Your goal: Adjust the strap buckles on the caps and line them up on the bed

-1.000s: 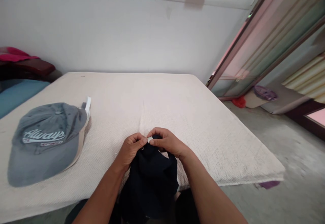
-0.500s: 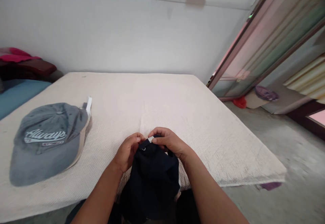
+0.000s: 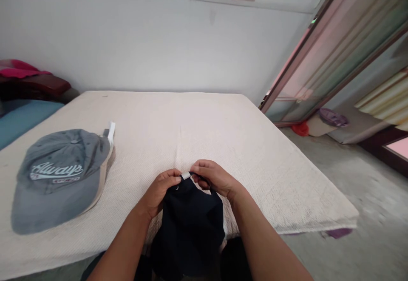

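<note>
Cap, dark navy (image 3: 189, 225), held at the near edge of a bed covered in a cream woven spread (image 3: 223, 132), its crown draping down toward the person's lap. Left hand (image 3: 161, 191) pinches the cap's back edge beside a small pale buckle (image 3: 185, 176), thumb and fingers closed on the fabric. Right hand (image 3: 215, 178) closed on the strap just on the other side of the buckle, fingertips of both hands nearly meeting. Second cap, grey (image 3: 59, 174), with white script lettering and a white strap end, lies on the spread well to the left. Plain white wall (image 3: 143, 47) behind; sliding glass door (image 3: 334, 64) at right; concrete floor (image 3: 376, 221) below it.
</note>
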The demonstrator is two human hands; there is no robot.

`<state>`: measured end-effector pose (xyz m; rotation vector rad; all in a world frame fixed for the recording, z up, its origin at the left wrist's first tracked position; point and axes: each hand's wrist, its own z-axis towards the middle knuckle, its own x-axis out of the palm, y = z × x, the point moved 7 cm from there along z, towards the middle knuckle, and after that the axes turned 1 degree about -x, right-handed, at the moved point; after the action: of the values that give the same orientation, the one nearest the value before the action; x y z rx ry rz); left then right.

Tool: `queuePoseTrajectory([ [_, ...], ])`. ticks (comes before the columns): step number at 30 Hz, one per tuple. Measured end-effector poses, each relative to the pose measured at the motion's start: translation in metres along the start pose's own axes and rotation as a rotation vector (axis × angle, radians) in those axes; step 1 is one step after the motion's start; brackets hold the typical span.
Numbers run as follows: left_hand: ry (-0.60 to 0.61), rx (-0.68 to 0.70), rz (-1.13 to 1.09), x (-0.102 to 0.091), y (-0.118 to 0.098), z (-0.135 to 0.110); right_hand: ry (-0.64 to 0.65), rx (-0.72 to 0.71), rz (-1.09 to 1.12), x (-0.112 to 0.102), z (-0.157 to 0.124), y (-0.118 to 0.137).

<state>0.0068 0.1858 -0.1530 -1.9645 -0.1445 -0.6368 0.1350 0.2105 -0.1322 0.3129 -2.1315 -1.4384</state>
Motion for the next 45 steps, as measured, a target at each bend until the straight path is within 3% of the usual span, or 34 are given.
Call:
queuePoseTrajectory([
  [5, 0.126, -0.007, -0.043, 0.007, 0.003, -0.005, 0.016, 0.007, 0.016, -0.001, 0.0, -0.001],
  [10, 0.166, 0.025, -0.086, 0.006, 0.004, -0.006, 0.009, -0.046, 0.019, -0.002, 0.002, -0.001],
  [18, 0.179, 0.007, -0.143, 0.003, 0.004, -0.007, 0.062, -0.017, 0.06, -0.001, 0.0, 0.001],
  [28, -0.095, -0.004, -0.105, -0.007, 0.01, -0.005, 0.11, -0.026, 0.095, 0.001, 0.0, 0.0],
  [37, -0.06, 0.012, -0.061, 0.002, 0.009, -0.003, 0.182, 0.006, 0.151, 0.008, -0.002, -0.001],
  [45, -0.044, 0.023, -0.041, 0.006, 0.006, -0.003, 0.123, -0.001, 0.008, 0.002, -0.001, -0.002],
])
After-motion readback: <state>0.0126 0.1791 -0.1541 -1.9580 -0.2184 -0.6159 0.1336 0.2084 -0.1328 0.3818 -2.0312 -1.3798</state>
